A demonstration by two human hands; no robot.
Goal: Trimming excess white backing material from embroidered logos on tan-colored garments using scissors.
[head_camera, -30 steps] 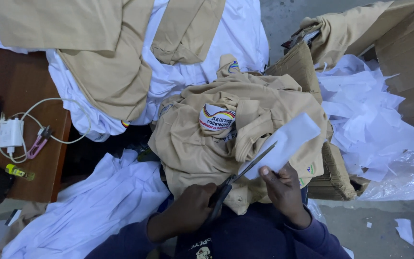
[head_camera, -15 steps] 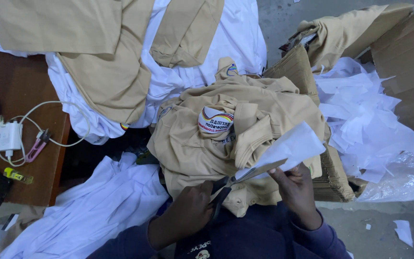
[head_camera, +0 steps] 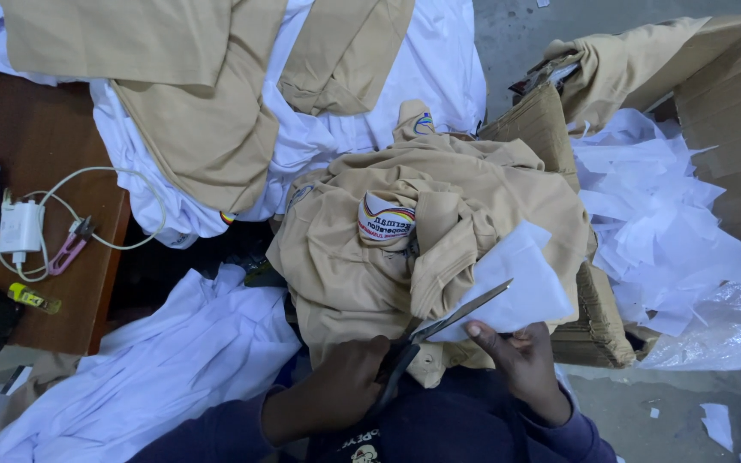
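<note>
Nearest the camera, the left hand (head_camera: 336, 390) is gripping the dark handles of a pair of long metal scissors (head_camera: 439, 334), fingers curled shut around them, the blades pointing up and to the right. Just beside it, the right hand (head_camera: 521, 364) is pinching the lower edge of a white backing sheet (head_camera: 521, 287), thumb and fingers pressed together on it, while the blades are lying against that sheet. Sheet and scissors are resting over a crumpled tan shirt with a round embroidered badge (head_camera: 370, 249), heaped on the person's lap. To the left, white cloth (head_camera: 165, 369) is spilling down beside a brown wooden table (head_camera: 53, 257) bearing a white charger with its cable (head_camera: 21, 227). Farther right, white paper scraps (head_camera: 653, 231) are filling a cardboard box (head_camera: 731, 120).
</note>
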